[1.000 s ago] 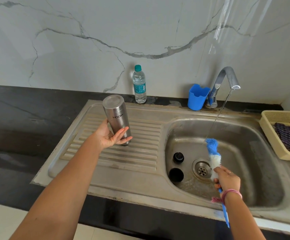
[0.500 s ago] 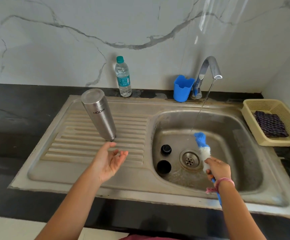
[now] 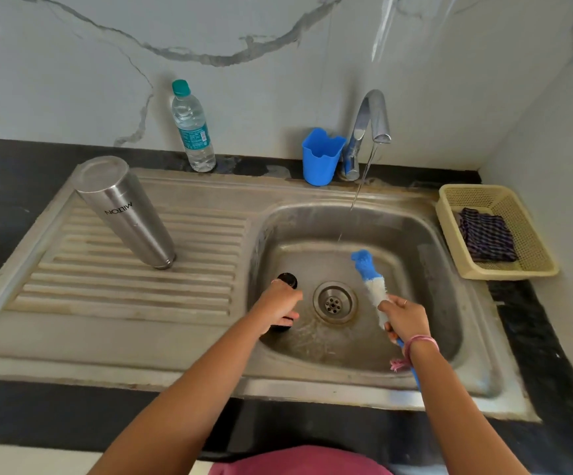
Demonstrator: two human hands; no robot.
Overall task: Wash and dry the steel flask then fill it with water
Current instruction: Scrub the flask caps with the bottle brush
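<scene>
At lower centre, our left hand (image 3: 278,305) curls onto a black cap (image 3: 287,280); our right hand (image 3: 404,318) grips the brush (image 3: 369,274). The flask (image 3: 125,214) stands inverted at upper left, nearer our left hand.

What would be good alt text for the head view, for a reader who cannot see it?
Over a steel sink, the right hand holds a blue and white brush under the running tap, while the left hand reaches two black caps in the basin. The flask stands upside down on the drainboard.
</scene>
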